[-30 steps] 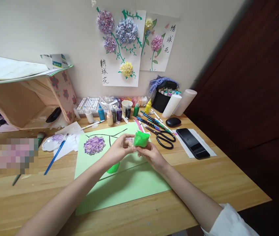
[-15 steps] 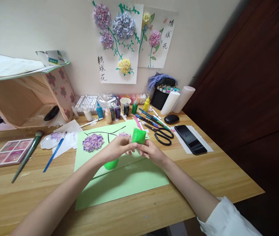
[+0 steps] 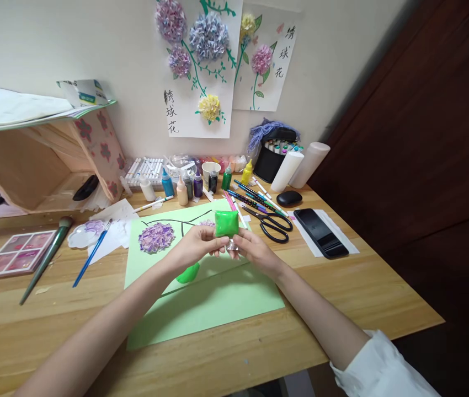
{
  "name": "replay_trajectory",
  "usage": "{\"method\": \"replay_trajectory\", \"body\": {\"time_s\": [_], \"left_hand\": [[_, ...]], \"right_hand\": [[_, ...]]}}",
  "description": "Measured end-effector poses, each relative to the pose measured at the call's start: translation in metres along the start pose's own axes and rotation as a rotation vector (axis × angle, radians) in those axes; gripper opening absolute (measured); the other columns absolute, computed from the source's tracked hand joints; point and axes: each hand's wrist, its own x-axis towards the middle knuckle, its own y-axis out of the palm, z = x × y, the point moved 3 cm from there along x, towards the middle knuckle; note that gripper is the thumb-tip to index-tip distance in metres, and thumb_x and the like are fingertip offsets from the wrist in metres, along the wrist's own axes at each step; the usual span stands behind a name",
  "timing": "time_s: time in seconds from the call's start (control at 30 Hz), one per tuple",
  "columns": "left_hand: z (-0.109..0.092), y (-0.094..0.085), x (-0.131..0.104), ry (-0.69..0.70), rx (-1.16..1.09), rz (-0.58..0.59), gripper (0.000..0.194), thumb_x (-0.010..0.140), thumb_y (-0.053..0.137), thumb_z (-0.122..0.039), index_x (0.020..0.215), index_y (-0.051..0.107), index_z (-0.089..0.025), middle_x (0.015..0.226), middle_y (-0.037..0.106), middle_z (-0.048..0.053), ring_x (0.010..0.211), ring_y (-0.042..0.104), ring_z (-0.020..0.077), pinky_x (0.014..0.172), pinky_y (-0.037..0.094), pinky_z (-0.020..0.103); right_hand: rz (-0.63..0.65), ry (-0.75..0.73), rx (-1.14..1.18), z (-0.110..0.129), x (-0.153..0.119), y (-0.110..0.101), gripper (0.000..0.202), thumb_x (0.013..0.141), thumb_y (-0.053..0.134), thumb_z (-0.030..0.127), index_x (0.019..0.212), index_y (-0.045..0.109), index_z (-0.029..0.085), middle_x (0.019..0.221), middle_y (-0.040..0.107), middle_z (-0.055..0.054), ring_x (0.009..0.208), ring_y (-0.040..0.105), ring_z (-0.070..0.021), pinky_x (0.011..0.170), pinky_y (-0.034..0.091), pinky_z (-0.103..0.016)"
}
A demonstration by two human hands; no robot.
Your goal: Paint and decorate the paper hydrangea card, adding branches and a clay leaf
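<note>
A small clear packet of bright green clay point(image 3: 227, 224) is held up over the paper, its crinkled clear end pointing down. My left hand point(image 3: 200, 243) pinches the lower left of the packet with thumb and fingers. From the other side my right hand point(image 3: 256, 251) grips the lower end, close to the left thumb. Underneath lies light green paper point(image 3: 218, 309) with a purple textured flower point(image 3: 156, 237), drawn dark branches and a bright green lump point(image 3: 188, 273), partly covered by my left wrist. A second flower point(image 3: 207, 223) is partly hidden by my left hand.
Black scissors point(image 3: 273, 227), pens point(image 3: 255, 201) and a phone point(image 3: 320, 233) lie to the right. Paint bottles point(image 3: 182, 192) line the back. On the left are a blue paintbrush point(image 3: 92, 253), a large green-handled brush point(image 3: 46, 262) and a palette point(image 3: 17, 253).
The green packet has shifted slightly left and now faces me more squarely. Its crinkled clear end shows between my fingers. Both hands keep hold of it.
</note>
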Motion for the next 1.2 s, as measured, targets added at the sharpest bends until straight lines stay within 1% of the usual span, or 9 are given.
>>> {"method": "replay_trajectory", "body": {"time_s": [0.07,0.17,0.33,0.5,0.6,0.7,0.8,1.07,1.2], "left_hand": [[-0.002,-0.001,-0.001,0.012,0.061,-0.006,0.031,0.065,0.075,-0.042,0.071,0.067,-0.013,0.065,0.062,0.002,0.06,0.052,0.0107,0.055,0.04,0.021],[-0.003,0.0,-0.002,0.019,0.138,-0.025,0.025,0.067,0.072,-0.038,0.072,0.068,-0.013,0.066,0.063,0.002,0.06,0.052,0.0112,0.053,0.038,0.021],[0.003,-0.001,-0.003,-0.017,0.133,-0.09,0.02,0.067,0.069,-0.032,0.067,0.067,-0.012,0.057,0.058,-0.001,0.05,0.043,0.008,0.048,0.03,0.021],[0.002,-0.005,-0.002,-0.077,0.083,0.008,0.028,0.069,0.067,-0.04,0.072,0.067,-0.012,0.06,0.059,0.0,0.049,0.041,0.0075,0.047,0.029,0.021],[-0.006,-0.007,-0.003,-0.038,0.148,0.055,0.031,0.072,0.067,-0.044,0.073,0.067,-0.013,0.063,0.06,0.001,0.054,0.046,0.0086,0.05,0.034,0.021],[-0.009,-0.009,-0.004,-0.009,0.211,0.03,0.039,0.075,0.063,-0.05,0.064,0.064,-0.013,0.056,0.057,-0.001,0.051,0.046,0.0087,0.049,0.036,0.021],[-0.005,-0.009,-0.003,-0.012,0.223,-0.009,0.044,0.074,0.062,-0.054,0.057,0.061,-0.013,0.05,0.054,-0.001,0.045,0.042,0.0072,0.045,0.032,0.02],[-0.003,-0.002,-0.004,-0.013,0.132,-0.021,0.044,0.071,0.064,-0.055,0.063,0.064,-0.012,0.048,0.053,-0.001,0.042,0.043,0.0073,0.044,0.033,0.021],[-0.003,-0.003,-0.003,-0.054,0.157,-0.03,0.048,0.072,0.06,-0.061,0.065,0.061,-0.013,0.057,0.06,0.0,0.049,0.051,0.0092,0.048,0.035,0.021]], "right_hand": [[-0.072,-0.028,-0.111,0.004,0.002,-0.004,0.034,0.074,0.068,0.046,0.087,0.06,0.016,0.07,0.061,0.0,0.058,0.051,-0.01,0.054,0.038,-0.024],[-0.103,-0.022,-0.201,0.006,0.005,-0.005,0.032,0.072,0.07,0.041,0.088,0.061,0.015,0.071,0.062,-0.001,0.058,0.052,-0.0101,0.055,0.04,-0.024],[-0.159,-0.048,-0.233,0.002,0.004,-0.003,0.029,0.07,0.072,0.04,0.079,0.061,0.015,0.061,0.062,0.0,0.052,0.053,-0.0104,0.048,0.036,-0.023],[-0.139,0.0,-0.14,-0.003,0.005,-0.006,0.032,0.069,0.072,0.043,0.079,0.061,0.015,0.06,0.062,0.001,0.049,0.051,-0.0085,0.045,0.035,-0.022],[-0.097,0.032,-0.092,-0.005,0.006,-0.007,0.035,0.068,0.073,0.046,0.08,0.06,0.015,0.058,0.061,0.002,0.05,0.052,-0.0085,0.048,0.038,-0.022],[-0.053,0.029,-0.112,-0.006,0.005,-0.004,0.038,0.071,0.07,0.05,0.08,0.061,0.015,0.059,0.062,0.001,0.05,0.053,-0.0092,0.049,0.039,-0.023],[-0.088,0.013,-0.121,-0.01,0.003,-0.001,0.038,0.072,0.068,0.052,0.075,0.061,0.014,0.057,0.059,0.001,0.046,0.05,-0.0083,0.046,0.035,-0.022],[-0.153,-0.006,-0.046,-0.017,0.0,0.003,0.038,0.069,0.071,0.051,0.074,0.062,0.015,0.049,0.053,0.005,0.04,0.044,-0.0067,0.041,0.028,-0.021],[-0.205,0.038,-0.063,-0.016,0.006,-0.01,0.042,0.065,0.072,0.056,0.065,0.059,0.016,0.049,0.055,0.003,0.041,0.045,-0.0072,0.042,0.032,-0.021]]}}
